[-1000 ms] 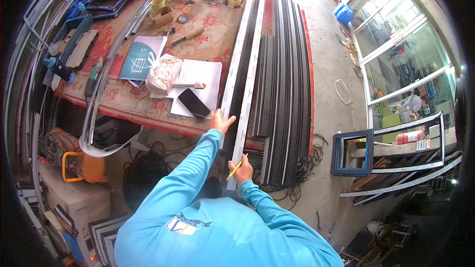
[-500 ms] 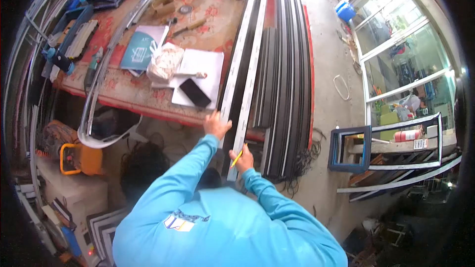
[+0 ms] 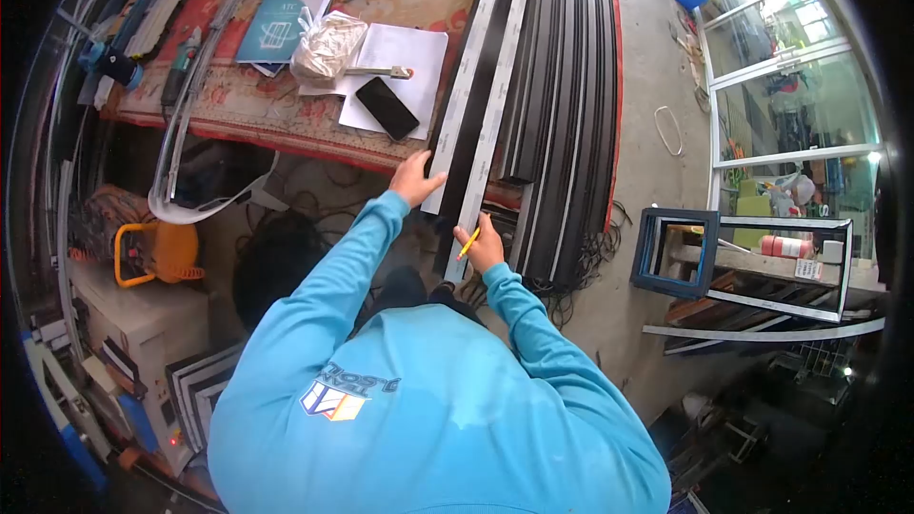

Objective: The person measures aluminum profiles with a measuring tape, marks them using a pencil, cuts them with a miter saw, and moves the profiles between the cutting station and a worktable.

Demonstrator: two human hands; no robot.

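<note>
My left hand (image 3: 416,180) is at the left edge of a long dark metal profile with a white film strip (image 3: 466,86), near its close end. Its thumb reaches over the strip, apart from the fingers. Closed around a yellow pencil (image 3: 468,244), my right hand (image 3: 488,246) is beside a second white-filmed profile (image 3: 489,129), which reaches closer to my body. The pencil slants across that profile near its end. Parts of the right fingers are hidden behind the pencil and hand.
More dark profiles (image 3: 571,114) lie along the table's right side. On the red patterned table (image 3: 286,138) are a black phone (image 3: 387,108), papers (image 3: 419,52), a teal booklet (image 3: 278,27) and a crumpled plastic bag (image 3: 328,46). Cables (image 3: 562,300) hang below; frames (image 3: 676,252) stand at right.
The view has tipped downward, so the table and both hands appear higher. My left hand is now more at the profile's left edge. The pencil remains in my right hand.
</note>
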